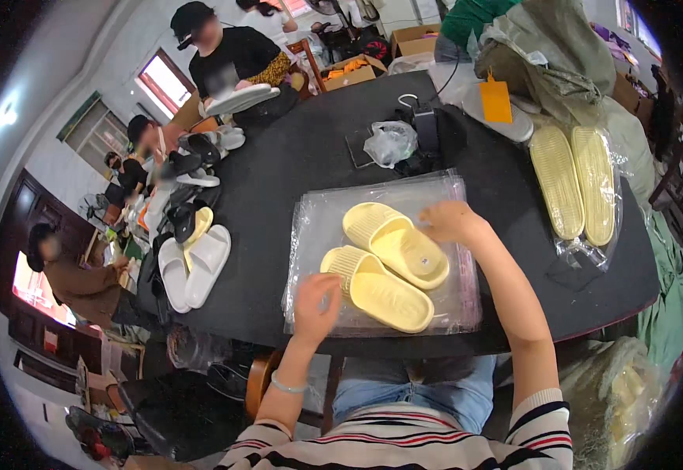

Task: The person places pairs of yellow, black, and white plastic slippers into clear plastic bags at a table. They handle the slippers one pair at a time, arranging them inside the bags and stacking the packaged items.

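A pair of pale yellow slide slippers, one slipper (379, 294) nearer and one slipper (406, 249) farther, lies side by side on a stack of clear plastic bags (455, 294). Just left of the nearer slipper is my left hand (318, 308), its fingers loosely bent with a gap by the thumb and nothing seen in them. My right hand (453, 222) hovers over the stack's right side, beside the farther slipper. Its fingers point left, somewhat blurred, and nothing shows in them.
Bagged yellow slippers (557, 184) lie at the right. A crumpled plastic bag (391, 144) and a black box-shaped device (425, 129) stand behind the stack. White slippers (194, 266) are heaped at the left edge. Co-workers, one person (236, 63) holding white slippers, are beyond the table.
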`<control>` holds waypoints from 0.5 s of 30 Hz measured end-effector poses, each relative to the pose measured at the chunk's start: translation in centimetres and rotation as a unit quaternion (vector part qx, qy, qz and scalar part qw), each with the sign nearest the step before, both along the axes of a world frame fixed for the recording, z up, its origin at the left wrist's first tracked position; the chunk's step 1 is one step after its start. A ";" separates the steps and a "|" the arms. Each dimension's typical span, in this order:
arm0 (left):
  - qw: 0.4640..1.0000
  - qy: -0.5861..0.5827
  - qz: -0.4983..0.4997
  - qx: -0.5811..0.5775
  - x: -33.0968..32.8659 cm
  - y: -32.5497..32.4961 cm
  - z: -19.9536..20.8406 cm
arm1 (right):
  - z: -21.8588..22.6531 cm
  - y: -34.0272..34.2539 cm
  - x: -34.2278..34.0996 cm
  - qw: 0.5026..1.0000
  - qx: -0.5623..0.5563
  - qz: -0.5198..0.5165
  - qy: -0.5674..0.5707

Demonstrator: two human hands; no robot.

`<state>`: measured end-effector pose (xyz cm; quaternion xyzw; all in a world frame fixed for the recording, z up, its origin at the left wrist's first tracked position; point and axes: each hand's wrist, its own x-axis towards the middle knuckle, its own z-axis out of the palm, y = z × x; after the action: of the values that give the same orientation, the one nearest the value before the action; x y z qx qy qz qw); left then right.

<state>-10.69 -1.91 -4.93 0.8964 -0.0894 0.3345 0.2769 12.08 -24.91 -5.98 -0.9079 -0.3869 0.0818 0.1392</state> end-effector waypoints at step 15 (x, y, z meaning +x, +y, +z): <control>0.926 0.185 0.061 0.322 4.2 -4.4 -1.2 | 0.0 1.6 -0.9 0.990 -0.121 0.039 -0.067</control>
<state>-6.54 -6.29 -6.10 0.9870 -0.0847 0.1320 -0.0361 11.20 -23.35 -5.99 -0.9059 -0.4173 0.0719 -0.0017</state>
